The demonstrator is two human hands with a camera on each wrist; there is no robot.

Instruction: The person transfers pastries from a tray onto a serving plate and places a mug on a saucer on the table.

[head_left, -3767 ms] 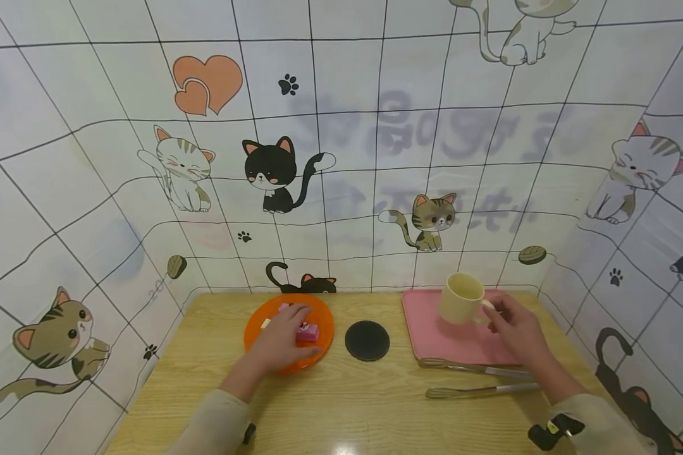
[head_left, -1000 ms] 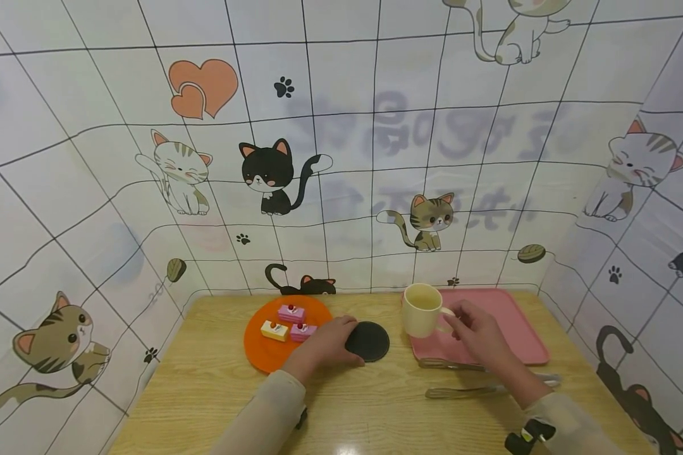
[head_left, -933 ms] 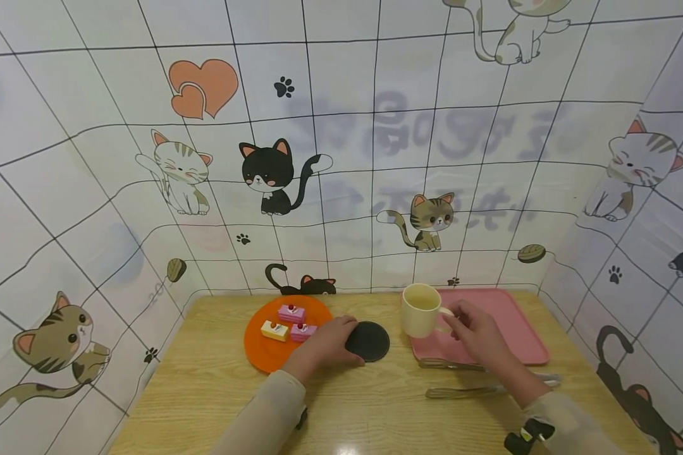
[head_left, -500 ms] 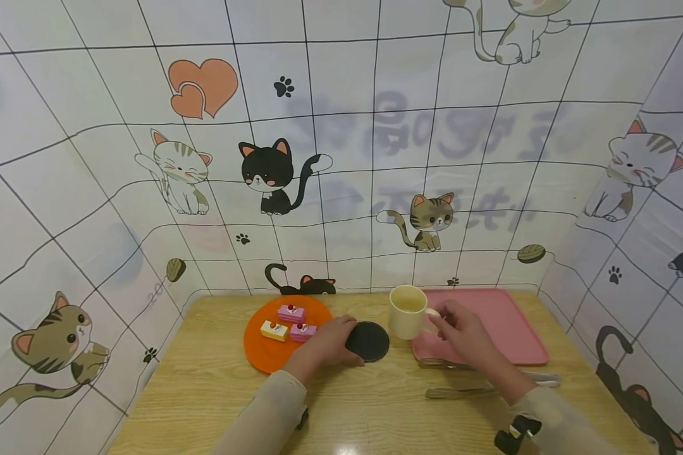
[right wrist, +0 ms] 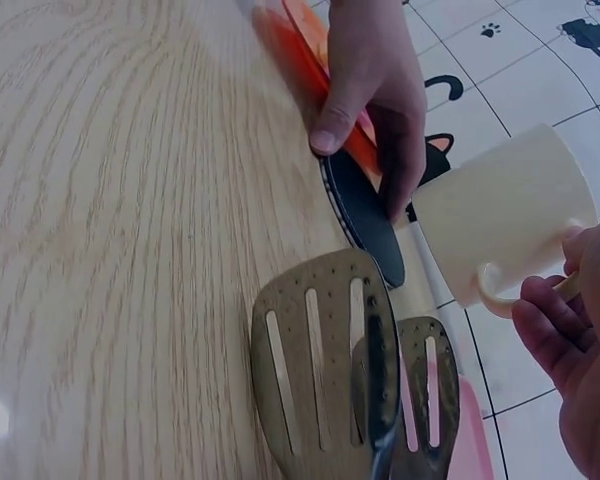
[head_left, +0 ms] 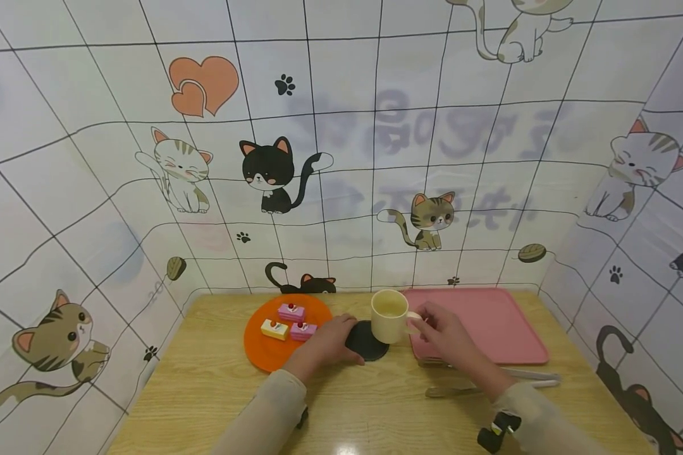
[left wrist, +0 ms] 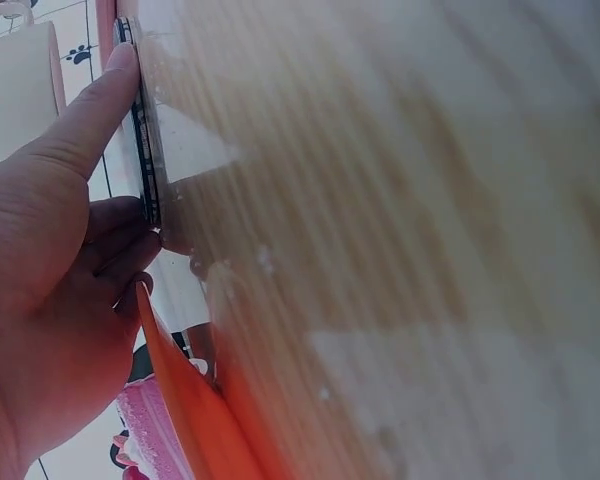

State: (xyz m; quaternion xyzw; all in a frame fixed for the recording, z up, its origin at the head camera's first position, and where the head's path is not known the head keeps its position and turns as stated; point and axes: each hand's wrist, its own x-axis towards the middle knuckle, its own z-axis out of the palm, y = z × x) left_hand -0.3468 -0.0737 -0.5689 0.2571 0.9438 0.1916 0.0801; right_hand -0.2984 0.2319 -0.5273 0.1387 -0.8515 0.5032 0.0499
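Observation:
My right hand (head_left: 446,332) pinches the handle of a cream mug (head_left: 389,316), held upright above the right part of a round black coaster (head_left: 365,344). The mug hangs clear of the table in the right wrist view. My left hand (head_left: 330,341) holds the coaster by its left side, thumb at the near edge and fingers at the far edge. In the left wrist view, the thumb (left wrist: 105,105) touches the coaster's rim (left wrist: 145,140), which lies flat on the table.
Left of the coaster stands an orange plate (head_left: 258,354) with small toy cakes (head_left: 274,329), pink and yellow. A pink tray (head_left: 489,322) lies at the right. Metal tongs (head_left: 532,377) with slotted heads lie in front of it, partly under the right forearm. A cat-print wall cloth surrounds the table.
My right hand has carried the mug leftward, from above the pink tray to over the coaster. The left hand moved earlier from the orange plate to the coaster and stays there.

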